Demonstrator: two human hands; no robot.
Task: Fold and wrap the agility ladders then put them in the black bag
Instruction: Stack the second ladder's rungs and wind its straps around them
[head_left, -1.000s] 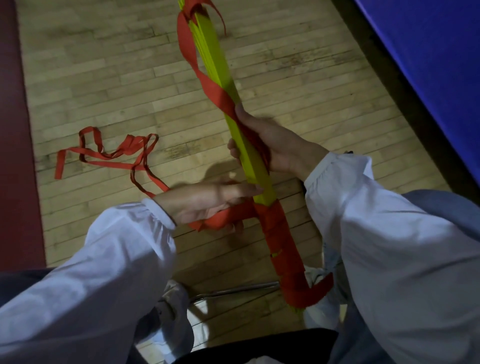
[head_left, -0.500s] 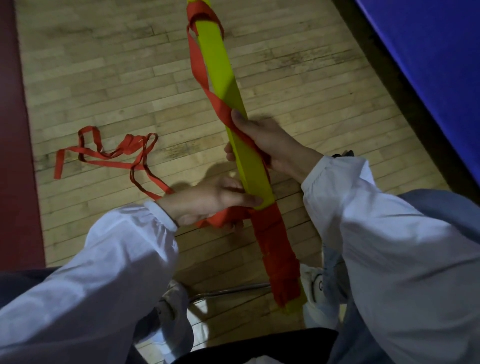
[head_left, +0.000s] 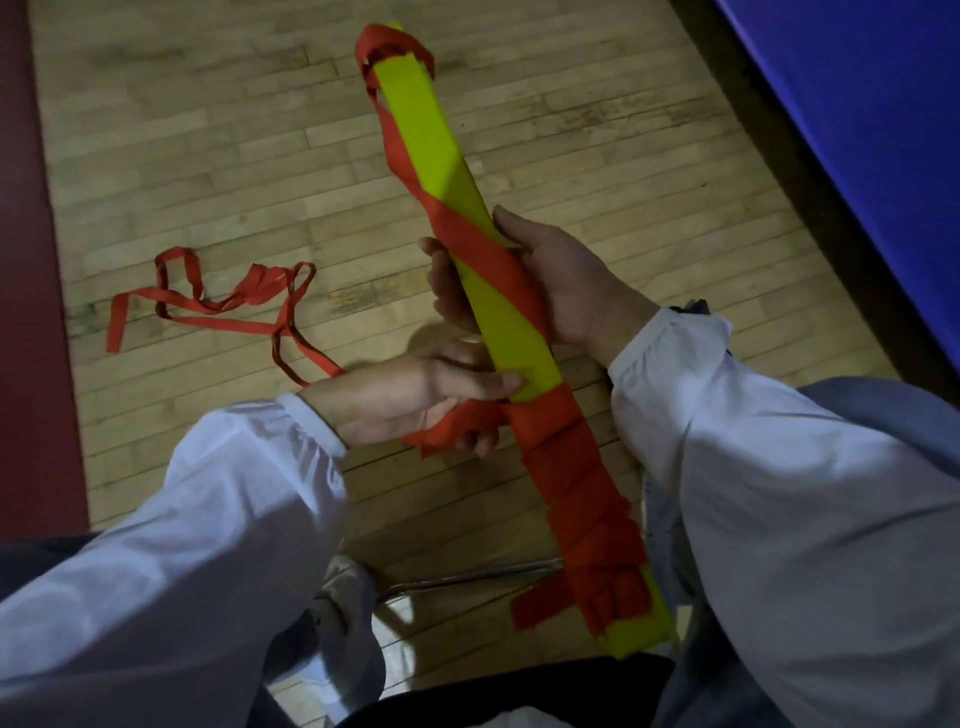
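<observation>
A folded agility ladder, a stack of yellow-green rungs, slants from the top centre down to my lap. Its red strap is wound in several turns around the lower half. My right hand grips the stack at its middle, fingers curled round it from behind, with one red band crossing under the thumb. My left hand holds the strap where it leaves the last turn, thumb pressed on the yellow rung. The loose strap tail trails left across the floor. The black bag is not in view.
A wooden plank floor lies below. A dark red band runs down the left edge and a blue mat fills the upper right. A chrome chair bar and a light shoe show between my knees.
The ladder bundle has turned so its flat yellow face points up, and its far end has come lower into view. My left hand has pulled the strap tight at the last turn.
</observation>
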